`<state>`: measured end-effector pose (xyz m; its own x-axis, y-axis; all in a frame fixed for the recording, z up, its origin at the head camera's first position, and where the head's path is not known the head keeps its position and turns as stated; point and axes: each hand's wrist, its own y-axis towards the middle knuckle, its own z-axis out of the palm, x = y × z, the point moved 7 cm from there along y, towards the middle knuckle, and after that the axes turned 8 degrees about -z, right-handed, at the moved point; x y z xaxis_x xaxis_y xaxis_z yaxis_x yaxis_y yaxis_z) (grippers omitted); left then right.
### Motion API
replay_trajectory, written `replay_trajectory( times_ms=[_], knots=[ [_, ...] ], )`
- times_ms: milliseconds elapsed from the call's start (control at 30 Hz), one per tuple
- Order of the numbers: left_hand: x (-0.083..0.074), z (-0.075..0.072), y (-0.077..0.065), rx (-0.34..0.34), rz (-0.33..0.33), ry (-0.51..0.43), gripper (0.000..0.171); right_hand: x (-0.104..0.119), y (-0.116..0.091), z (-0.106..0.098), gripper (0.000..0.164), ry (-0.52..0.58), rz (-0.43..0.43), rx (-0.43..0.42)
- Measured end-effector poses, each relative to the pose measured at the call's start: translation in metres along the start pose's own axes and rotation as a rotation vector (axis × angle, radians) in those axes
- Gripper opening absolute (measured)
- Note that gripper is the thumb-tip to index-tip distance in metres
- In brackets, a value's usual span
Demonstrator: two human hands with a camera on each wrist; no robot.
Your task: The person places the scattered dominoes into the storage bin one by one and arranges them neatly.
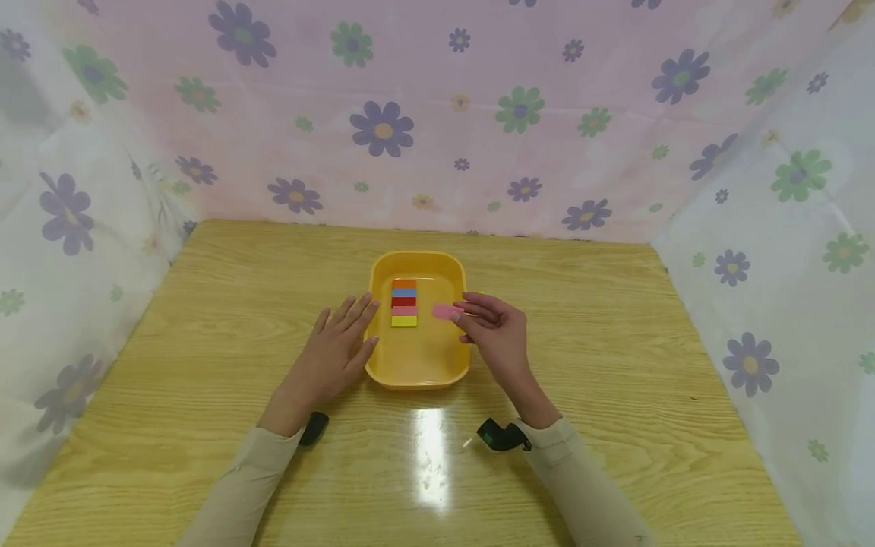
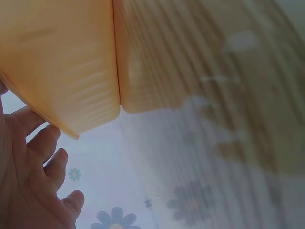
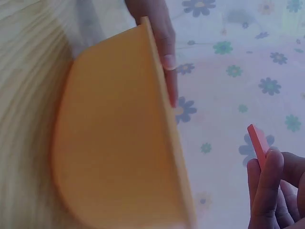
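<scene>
A yellow plastic tray (image 1: 431,357) stands on the table. Against its left part lies a neat column of flat blocks: orange (image 1: 404,283), blue (image 1: 404,292), red (image 1: 404,301), pink (image 1: 404,311) and yellow (image 1: 404,321). My right hand (image 1: 499,327) pinches another pink block (image 1: 444,311) between thumb and fingers, over the tray's right side. In the right wrist view this pink block (image 3: 258,143) shows above the rim's level. My left hand (image 1: 331,353) rests at the tray's left rim, fingers extended; the left wrist view shows its fingers (image 2: 56,167) beside the wall.
The wooden table (image 1: 273,258) reaches around the tray on all sides. A sliver of yellow (image 1: 481,293) peeks out behind the right hand. Flower-patterned cloth (image 1: 424,175) hangs behind and at both sides. Black wrist cameras (image 1: 502,436) sit near the sleeves.
</scene>
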<state>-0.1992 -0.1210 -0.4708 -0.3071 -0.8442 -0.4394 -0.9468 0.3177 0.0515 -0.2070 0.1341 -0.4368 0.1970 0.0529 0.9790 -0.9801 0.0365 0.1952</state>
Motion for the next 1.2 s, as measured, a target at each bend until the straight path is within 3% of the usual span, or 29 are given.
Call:
replay_trajectory(
  times_ms=[300,533,667,833,1000,1033,1200],
  knots=[
    [-0.002,-0.001,0.000,-0.002,0.004,-0.001,0.062,0.020,0.033,0.030,0.027,0.027,-0.076,0.007],
    [-0.001,0.000,0.001,0.002,0.000,0.015,0.063,0.023,0.055,0.048,0.025,-0.061,-0.152,0.038],
    [-0.001,0.000,0.001,0.005,0.004,0.016,0.063,0.019,0.066,0.060,0.022,-0.239,-0.139,0.118],
    [-0.002,-0.002,0.000,-0.006,0.012,0.013,0.063,0.001,0.072,0.078,0.022,-0.544,0.024,0.358],
    [-0.001,-0.002,0.000,-0.006,0.009,0.016,0.062,-0.019,0.069,0.090,0.037,-0.798,0.200,0.575],
    [-0.001,-0.002,0.000,-0.005,0.007,0.020,0.062,-0.022,0.069,0.091,0.043,-0.854,0.217,0.608],
    [-0.001,-0.002,0.001,-0.004,0.000,0.017,0.063,-0.040,0.067,0.095,0.038,-1.103,0.270,0.740]
  ],
)
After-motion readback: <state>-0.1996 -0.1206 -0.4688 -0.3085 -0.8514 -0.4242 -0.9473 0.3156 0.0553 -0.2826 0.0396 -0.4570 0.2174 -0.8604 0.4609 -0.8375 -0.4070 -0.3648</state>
